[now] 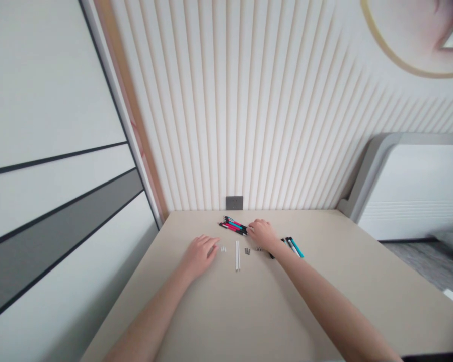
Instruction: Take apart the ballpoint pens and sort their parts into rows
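the left hand [200, 254] and right hand [262, 234] are bare, as are the left forearm [156, 309] and right forearm [317, 296], slender and tapering handward; finer detail looks too soft to judge surely.

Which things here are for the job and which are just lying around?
Seemingly in the job: pens at the right hand; pale bits by the left hand; white sticks; grey bits; teal and white tubes.

Just around: wall socket; headboard.
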Tool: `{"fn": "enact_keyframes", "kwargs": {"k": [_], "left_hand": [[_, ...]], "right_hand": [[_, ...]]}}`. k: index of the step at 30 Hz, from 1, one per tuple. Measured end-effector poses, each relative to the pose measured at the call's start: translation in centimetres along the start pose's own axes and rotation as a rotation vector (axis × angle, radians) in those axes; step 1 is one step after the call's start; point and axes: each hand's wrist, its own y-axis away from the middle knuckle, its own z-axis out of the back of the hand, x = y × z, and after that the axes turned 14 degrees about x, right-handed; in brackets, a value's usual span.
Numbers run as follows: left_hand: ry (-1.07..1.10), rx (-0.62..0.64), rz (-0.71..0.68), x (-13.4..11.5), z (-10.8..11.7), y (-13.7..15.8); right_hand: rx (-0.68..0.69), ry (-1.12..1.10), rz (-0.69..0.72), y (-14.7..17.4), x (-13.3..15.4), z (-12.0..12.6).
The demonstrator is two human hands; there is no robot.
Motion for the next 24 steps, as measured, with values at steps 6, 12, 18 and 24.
{"fn": "enact_keyframes", "kwargs": {"k": [6,12,18,24], "left_hand": [[0.040,-0.031,0.035,0.6,-0.3,0.1],[0.080,-0.119,0.051,0.5,-0.2,-0.1],[0.015,-0.163,0.003,0.0,0.3,-0.1],[-0.025,-0.075,-0.202,-0.9,0.2,-0.4]], "right_hand": [[-0.017,-0.032,-0.044,-1.2,0.3,-0.8],[-0.103,-0.061,-0.014,0.0,-0.6,0.5],[-0.317,-0.235,0.323,6.0,-1.4,-1.6],[-0.293,-0.412,0.373,7.9,-0.9,-3.9]]}}
